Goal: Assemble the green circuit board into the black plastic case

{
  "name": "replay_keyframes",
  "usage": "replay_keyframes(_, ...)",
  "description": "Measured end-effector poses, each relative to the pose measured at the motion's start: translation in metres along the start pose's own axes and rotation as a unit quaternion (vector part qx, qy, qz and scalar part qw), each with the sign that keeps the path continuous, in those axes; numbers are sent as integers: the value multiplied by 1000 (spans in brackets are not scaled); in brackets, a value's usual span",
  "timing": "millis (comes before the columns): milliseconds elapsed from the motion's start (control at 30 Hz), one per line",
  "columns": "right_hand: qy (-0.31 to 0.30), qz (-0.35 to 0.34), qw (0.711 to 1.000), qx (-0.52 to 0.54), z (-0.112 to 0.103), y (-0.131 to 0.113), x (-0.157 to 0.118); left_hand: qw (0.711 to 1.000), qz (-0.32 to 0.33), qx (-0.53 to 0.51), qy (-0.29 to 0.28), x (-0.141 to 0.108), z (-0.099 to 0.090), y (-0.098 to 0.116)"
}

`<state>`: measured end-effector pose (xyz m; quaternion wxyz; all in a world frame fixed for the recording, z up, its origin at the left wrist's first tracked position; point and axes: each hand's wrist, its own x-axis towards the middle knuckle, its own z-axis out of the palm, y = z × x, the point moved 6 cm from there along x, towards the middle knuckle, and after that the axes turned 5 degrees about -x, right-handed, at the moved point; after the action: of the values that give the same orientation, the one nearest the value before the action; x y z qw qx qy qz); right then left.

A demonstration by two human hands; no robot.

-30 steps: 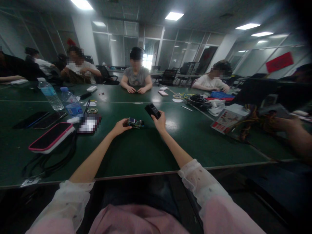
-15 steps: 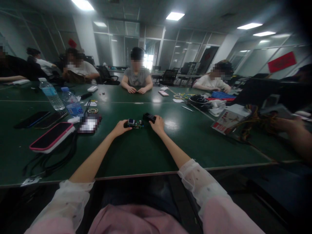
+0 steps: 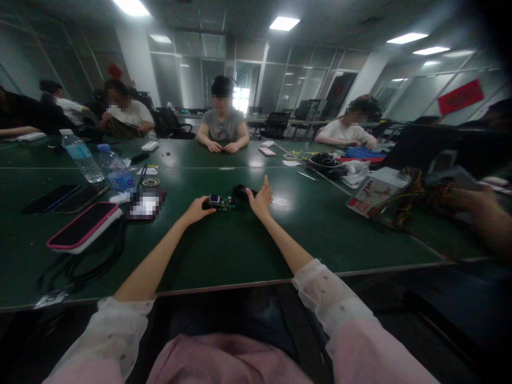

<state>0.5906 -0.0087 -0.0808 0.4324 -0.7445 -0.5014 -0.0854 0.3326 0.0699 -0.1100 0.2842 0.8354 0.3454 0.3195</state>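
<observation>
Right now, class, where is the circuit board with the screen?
In the head view, the circuit board is just left of centre, held by the left hand, beside the black case at the right hand.

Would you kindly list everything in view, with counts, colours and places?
circuit board: one, green, centre
case: one, black, right of board
pink device: one, pink and black, left
dark slabs: two, black, left
lit screen: one, white, left
bottles: two, clear and blue, left
boxy unit: one, pale and red, right
small clutter: many, mixed colours, far side
table: one, green, foreground
people: at least five, mixed clothing, around
chairs: several, black, background
lights: several, white, ceiling
panels: at least two, red, background
left hand: one, bare, on circuit board
right hand: one, bare, at case
</observation>
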Motion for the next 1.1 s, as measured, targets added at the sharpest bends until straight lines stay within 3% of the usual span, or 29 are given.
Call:
replay_keyframes(233, -42, -35, 996, -77, 12, 7, 2, 1000, 3, 11, 2, 0, 0, 0)
replay_keyframes(467, -88, -46, 995, 5, 23, 17, 8, 1000, 5, 8, -1, 0, 1, -1)
replay_keyframes(567, -80, -69, 991, 81, 21, 6, 10, 1000, 5, 8, 0, -1, 0, 0)
replay_keyframes(733, -125, -178, 947, 237, 16, -32, -1, 1000, 6, 8, 4, -2, -1, 3)
replay_keyframes(867, -175, -207, 935, 228, 19, -47, -14, 1000, 15, 5, 4, -2, -1, 7)
replay_keyframes(1100, -181, -266, 930, 179, 17, -56, -23, 1000, 18, -7, 4, -1, -1, 7)
